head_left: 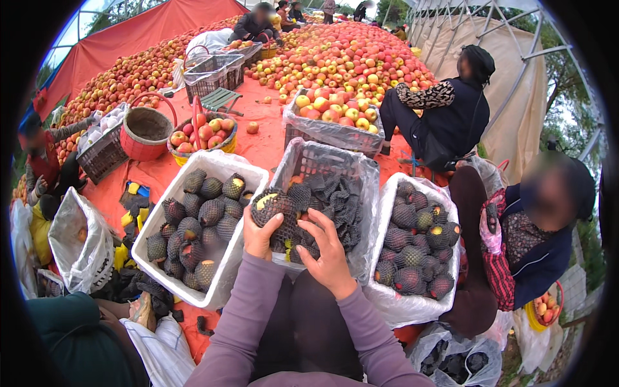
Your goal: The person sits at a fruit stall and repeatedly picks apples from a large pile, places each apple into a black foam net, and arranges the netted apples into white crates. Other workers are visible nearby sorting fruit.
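Observation:
My left hand is closed round an apple in a black foam net, held up over the near left part of a plastic-lined crate. Loose black foam nets fill much of that crate. Just right of the held apple, my right hand has its fingers apart and grips nothing that I can see. To the left stands a white foam box of netted apples. A plastic-lined white box with more netted apples is at the right.
Behind the crate stands another crate heaped with bare apples. A basket of apples and a red bucket are at the left. Co-workers sit close on both sides, one person at right. A huge apple pile lies beyond.

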`<control>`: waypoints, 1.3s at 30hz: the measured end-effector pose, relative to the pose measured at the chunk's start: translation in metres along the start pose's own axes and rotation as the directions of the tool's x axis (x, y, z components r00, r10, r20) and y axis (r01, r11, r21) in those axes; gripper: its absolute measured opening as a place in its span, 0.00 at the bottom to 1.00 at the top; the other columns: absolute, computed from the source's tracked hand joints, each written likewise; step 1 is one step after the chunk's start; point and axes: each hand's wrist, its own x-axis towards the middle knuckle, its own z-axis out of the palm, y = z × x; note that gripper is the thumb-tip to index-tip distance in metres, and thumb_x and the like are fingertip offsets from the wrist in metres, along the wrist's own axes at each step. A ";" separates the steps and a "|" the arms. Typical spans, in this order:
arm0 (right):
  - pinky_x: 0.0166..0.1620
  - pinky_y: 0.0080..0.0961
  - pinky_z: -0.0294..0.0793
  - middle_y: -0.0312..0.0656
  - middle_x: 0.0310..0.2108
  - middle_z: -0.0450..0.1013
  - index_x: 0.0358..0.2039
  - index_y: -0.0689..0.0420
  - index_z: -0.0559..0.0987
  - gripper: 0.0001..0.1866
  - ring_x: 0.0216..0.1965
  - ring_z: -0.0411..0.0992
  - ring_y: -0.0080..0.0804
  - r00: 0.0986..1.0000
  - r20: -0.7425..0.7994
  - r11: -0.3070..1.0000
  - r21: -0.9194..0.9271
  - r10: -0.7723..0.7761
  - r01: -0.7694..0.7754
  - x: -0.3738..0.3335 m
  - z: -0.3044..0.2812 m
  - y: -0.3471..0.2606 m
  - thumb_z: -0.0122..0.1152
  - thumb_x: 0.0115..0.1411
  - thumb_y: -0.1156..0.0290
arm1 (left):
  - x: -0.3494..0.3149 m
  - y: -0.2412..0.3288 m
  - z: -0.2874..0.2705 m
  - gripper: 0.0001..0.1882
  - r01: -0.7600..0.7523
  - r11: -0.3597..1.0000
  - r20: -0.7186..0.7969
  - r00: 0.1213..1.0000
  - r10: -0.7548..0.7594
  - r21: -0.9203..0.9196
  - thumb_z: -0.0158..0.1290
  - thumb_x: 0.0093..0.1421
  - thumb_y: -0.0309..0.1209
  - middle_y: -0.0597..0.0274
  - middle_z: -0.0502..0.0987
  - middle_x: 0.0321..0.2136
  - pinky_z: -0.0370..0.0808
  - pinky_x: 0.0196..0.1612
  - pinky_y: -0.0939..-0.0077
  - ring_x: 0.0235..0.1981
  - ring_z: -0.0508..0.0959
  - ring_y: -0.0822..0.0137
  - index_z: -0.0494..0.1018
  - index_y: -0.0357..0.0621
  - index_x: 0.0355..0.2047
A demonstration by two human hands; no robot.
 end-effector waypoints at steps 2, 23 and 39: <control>0.53 0.34 0.63 0.46 0.52 0.59 0.48 0.56 0.68 0.26 0.53 0.61 0.45 0.998 0.036 0.999 -0.019 0.041 -0.040 -0.003 0.001 -0.003 0.60 0.45 0.78 | 0.022 -0.002 -0.057 0.36 -0.190 0.816 -0.096 0.953 0.287 0.546 0.62 0.39 0.30 0.53 0.68 0.42 0.68 0.47 0.67 0.43 0.71 0.58 0.59 0.37 0.48; 0.25 0.18 0.73 0.47 0.32 0.73 0.62 0.57 0.32 0.43 0.27 0.74 0.28 0.925 0.140 0.815 0.439 0.354 -0.378 0.231 -0.097 -0.014 0.49 0.56 0.73 | 0.043 0.006 0.055 0.15 0.073 0.991 0.156 0.986 -0.056 -0.108 0.51 0.54 0.22 0.60 0.71 0.39 0.69 0.42 0.79 0.41 0.73 0.69 0.66 0.38 0.42; 0.42 0.34 0.70 0.47 0.34 0.72 0.35 0.59 0.76 0.14 0.38 0.71 0.44 0.804 0.264 0.770 -0.547 0.532 -0.329 0.021 0.009 0.263 0.58 0.45 0.72 | 0.045 0.011 0.018 0.15 -0.069 0.924 -0.271 0.962 -0.038 -0.377 0.49 0.50 0.21 0.61 0.69 0.35 0.67 0.39 0.77 0.34 0.71 0.71 0.66 0.40 0.40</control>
